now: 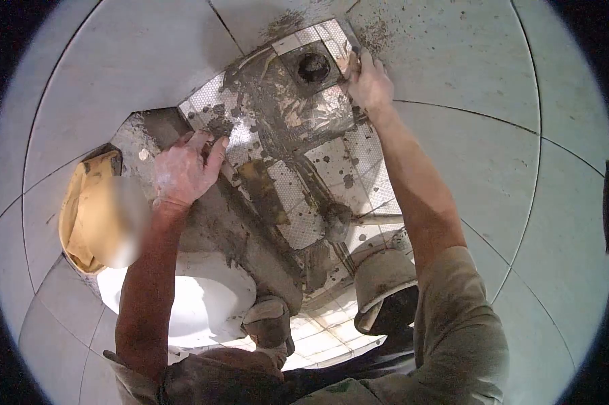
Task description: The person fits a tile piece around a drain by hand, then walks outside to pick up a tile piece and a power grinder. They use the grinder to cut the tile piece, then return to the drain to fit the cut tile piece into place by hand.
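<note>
My right hand (372,82) is at the far wall with its fingers closed on the edge of a narrow white mosaic tile strip (336,44). Just left of that strip is a square drain plate with a dark round hole (313,67). My left hand (188,167) rests on the mortar-smeared ledge (240,233), thumb apart from the bent fingers, with nothing visible in it. Between the hands lies a mosaic tile floor (298,196), spattered with dark wet mortar. The undersides of the fingers are hidden.
A tool with a rounded head (337,219) and a long handle lies on the floor. Near my right elbow is a dirty bucket (384,277). A yellow bag (88,212), a white rounded fixture (217,290) and a shoe (267,320) are on the left. Large grey tiles (466,169) cover the walls.
</note>
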A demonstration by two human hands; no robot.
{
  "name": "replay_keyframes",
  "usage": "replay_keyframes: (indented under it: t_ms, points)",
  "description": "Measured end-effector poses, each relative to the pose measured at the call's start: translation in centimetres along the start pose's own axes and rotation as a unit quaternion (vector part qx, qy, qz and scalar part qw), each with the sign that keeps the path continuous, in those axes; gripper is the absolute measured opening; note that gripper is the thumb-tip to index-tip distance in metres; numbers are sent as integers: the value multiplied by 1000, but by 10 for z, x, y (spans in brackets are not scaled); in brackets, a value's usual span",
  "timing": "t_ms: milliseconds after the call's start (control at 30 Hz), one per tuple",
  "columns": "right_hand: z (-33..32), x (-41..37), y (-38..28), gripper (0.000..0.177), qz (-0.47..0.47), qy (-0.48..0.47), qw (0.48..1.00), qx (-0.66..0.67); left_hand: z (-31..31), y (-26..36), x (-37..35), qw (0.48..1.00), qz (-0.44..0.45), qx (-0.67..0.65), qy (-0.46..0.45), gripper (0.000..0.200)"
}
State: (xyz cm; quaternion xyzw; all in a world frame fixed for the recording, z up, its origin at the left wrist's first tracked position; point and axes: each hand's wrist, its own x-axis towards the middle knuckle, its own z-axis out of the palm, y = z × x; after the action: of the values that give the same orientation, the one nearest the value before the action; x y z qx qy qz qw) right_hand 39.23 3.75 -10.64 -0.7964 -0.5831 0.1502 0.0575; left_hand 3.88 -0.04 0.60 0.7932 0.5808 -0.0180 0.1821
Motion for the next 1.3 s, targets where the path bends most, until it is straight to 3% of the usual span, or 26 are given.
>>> replay_keyframes:
  t_ms: [67,133,333,367,433,467,533,633,700,767,833,967,1067,1133,1167,1233,1267,1300]
  points:
    - [10,8,-5,60,-10,31,999,-12,-2,2,0,1000,5,2,-3,34]
    - [7,14,-16,60,37,-73,994,-79,0,0,0,1000,4,5,-6,35]
    - [12,28,-13,59,41,-93,993,-59,5,-4,0,1000,20,4,4,37]
    - [11,29,-12,59,39,-91,993,-59,1,-2,0,1000,6,-6,8,37]
    - [10,28,-11,53,3,21,996,-84,2,-3,0,1000,11,-15,16,37]
    - [9,29,-8,53,3,20,996,-85,3,-3,-1,999,18,-25,22,38]
    - [-12,24,-14,54,58,-30,998,18,-2,1,-1,1000,8,-19,20,38]
    - [-43,-9,-18,57,77,6,994,83,-2,1,-1,1000,-1,-11,10,37]
    - [-41,-35,-1,58,100,47,988,106,-3,0,0,1000,-2,-10,3,36]
    - [-60,-69,-3,58,176,11,979,98,-3,0,-1,1000,2,-13,6,34]
    - [-61,-104,6,55,198,7,952,232,5,-4,-2,1000,5,-21,15,34]
    - [-37,-166,33,56,192,25,942,273,3,-3,0,1000,12,5,11,34]
    - [-41,-203,6,59,210,-23,937,277,0,2,-1,1000,9,8,17,35]
    - [-44,-222,-8,58,291,-111,885,345,-2,4,-1,1000,-3,13,7,36]
    - [-40,-235,-10,58,292,-106,885,347,-3,5,-1,1000,-19,17,-6,37]
    - [-27,-262,-10,59,204,-100,901,369,-4,6,-1,999,-26,16,-16,37]
    - [-26,-271,-10,59,205,-96,901,371,-4,6,-1,999,-38,14,-27,38]
    - [-26,-279,-12,60,239,-134,867,415,-1,4,-1,999,-34,15,-26,38]
